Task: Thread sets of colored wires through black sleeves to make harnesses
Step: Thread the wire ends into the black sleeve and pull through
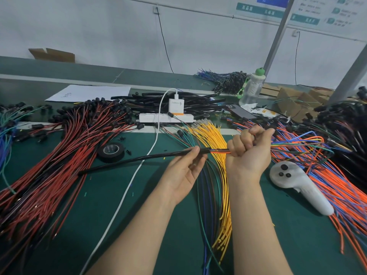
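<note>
Above the middle of the green bench mat [288, 245], we hold the long black flexible sleeve [129, 160] nearly level, its left end low toward the mat and its right mouth raised between our hands. Our left hand [184, 171], palm up, pinches the sleeve just behind that mouth, thumb and fingertips closed on it. Our right hand [248, 153] is a tight fist around the mixed bundle of coloured wires [219, 151]. A short exposed stretch of the bundle runs straight from the fist into the mouth, and the rest fans out to the right over the orange and blue wire pile [337, 195].

We judge the step to be feeding the set into the sleeve. To do it well, we set the fist close to the mouth, so the short span cannot buckle, and push in short strokes, regripping further back each time. The left pinch should steady the sleeve without squashing it, or the wires will bind. Wires and sleeve want one straight line. How far the tips have gone we cannot tell, since the sleeve hides them; probably only a little way. We should see that no single strand lags at the mouth, and that the loose yellow wires [214, 139] lying beneath are not caught up.
</note>
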{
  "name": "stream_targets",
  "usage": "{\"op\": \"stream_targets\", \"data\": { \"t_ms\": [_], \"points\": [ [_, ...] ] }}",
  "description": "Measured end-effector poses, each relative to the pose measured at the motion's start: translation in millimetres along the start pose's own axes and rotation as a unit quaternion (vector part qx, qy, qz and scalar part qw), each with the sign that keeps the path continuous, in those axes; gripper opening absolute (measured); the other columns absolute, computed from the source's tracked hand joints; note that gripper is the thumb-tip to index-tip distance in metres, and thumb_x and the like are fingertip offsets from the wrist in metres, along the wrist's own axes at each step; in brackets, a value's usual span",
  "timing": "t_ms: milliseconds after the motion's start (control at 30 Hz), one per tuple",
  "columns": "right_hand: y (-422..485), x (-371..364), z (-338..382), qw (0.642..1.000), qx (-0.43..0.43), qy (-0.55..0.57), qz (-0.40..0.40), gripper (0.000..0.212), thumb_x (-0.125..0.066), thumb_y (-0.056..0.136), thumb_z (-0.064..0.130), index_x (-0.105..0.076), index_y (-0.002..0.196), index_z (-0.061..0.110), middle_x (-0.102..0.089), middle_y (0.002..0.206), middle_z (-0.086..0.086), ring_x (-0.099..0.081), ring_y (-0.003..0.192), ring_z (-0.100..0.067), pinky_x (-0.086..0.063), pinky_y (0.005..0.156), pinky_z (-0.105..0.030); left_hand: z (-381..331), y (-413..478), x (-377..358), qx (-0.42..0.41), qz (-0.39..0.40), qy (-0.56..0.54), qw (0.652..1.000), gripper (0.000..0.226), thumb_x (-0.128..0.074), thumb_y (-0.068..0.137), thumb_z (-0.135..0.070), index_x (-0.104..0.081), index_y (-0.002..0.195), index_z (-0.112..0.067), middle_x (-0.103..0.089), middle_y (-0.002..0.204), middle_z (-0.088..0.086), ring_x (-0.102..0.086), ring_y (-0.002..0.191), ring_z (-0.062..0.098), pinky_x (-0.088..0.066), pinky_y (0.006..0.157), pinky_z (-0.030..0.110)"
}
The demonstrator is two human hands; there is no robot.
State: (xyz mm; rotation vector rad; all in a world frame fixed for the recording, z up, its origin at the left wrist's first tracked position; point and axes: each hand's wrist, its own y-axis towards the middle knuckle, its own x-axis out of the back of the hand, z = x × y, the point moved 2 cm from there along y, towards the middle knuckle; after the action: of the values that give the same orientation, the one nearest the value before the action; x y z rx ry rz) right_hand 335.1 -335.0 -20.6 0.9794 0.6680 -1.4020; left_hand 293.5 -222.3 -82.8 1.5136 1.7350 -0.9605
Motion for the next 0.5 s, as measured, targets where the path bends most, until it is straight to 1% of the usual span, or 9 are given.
{"op": "stream_targets", "data": {
  "t_ms": [100, 167, 300, 400, 500],
  "points": [
    [1.3, 2.2, 0.5, 1.0, -0.006, 0.011, -0.011, 0.046, -0.028, 0.105, 0.04, -0.041, 0.068, 0.015, -0.021, 0.043, 0.007, -0.014, 0.034, -0.006, -0.011, 0.038, -0.017, 0.1, -0.2, -0.2, 0.004, 0.005, 0.009, 1.0, 0.019, -0.06, 0.086, -0.007, -0.059, 0.103, 0.001, -0.069, 0.085, 0.01, -0.068, 0.072, 0.012, -0.055, 0.062, 0.016],
    [2.0, 3.8, 1.7, 1.0, -0.009, 0.017, -0.014, 0.046, -0.028, 0.105, 0.04, -0.041, 0.069, 0.015, -0.021, 0.044, 0.007, -0.014, 0.034, -0.006, -0.01, 0.038, -0.019, -0.1, -0.3, -0.1, 0.003, 0.012, 0.023, 1.0, 0.019, -0.063, 0.083, -0.009, -0.061, 0.1, -0.001, -0.069, 0.085, 0.009, -0.068, 0.072, 0.011, -0.056, 0.063, 0.017],
    [3.3, 5.2, 2.8, 1.0, -0.01, 0.02, -0.017, 0.046, -0.027, 0.105, 0.04, -0.041, 0.068, 0.016, -0.021, 0.044, 0.007, -0.014, 0.034, -0.006, -0.01, 0.038, -0.019, 0.9, -1.7, 0.0, 0.008, 0.017, 0.056, 0.998, 0.029, -0.067, 0.073, -0.013, -0.062, 0.1, -0.002, -0.067, 0.083, 0.007, -0.066, 0.069, 0.009, -0.055, 0.063, 0.017],
    [2.6, 4.2, 0.3, 0.999, -0.013, 0.026, -0.013, 0.046, -0.027, 0.105, 0.04, -0.041, 0.068, 0.015, -0.021, 0.043, 0.007, -0.014, 0.033, -0.005, -0.01, 0.037, -0.019, 2.2, -2.1, -1.5, 0.01, 0.015, 0.039, 0.999, 0.024, -0.066, 0.075, -0.01, -0.063, 0.097, 0.0, -0.068, 0.081, 0.007, -0.067, 0.069, 0.009, -0.055, 0.062, 0.015],
    [1.3, 2.7, -2.7, 0.999, -0.017, 0.029, -0.009, 0.046, -0.028, 0.104, 0.04, -0.042, 0.068, 0.015, -0.022, 0.042, 0.007, -0.015, 0.032, -0.005, -0.009, 0.038, -0.019, 3.2, -1.3, -3.1, 0.008, 0.008, 0.007, 1.0, 0.014, -0.063, 0.082, -0.007, -0.063, 0.095, -0.001, -0.067, 0.082, 0.008, -0.067, 0.069, 0.01, -0.056, 0.066, 0.016]
  ]
}}
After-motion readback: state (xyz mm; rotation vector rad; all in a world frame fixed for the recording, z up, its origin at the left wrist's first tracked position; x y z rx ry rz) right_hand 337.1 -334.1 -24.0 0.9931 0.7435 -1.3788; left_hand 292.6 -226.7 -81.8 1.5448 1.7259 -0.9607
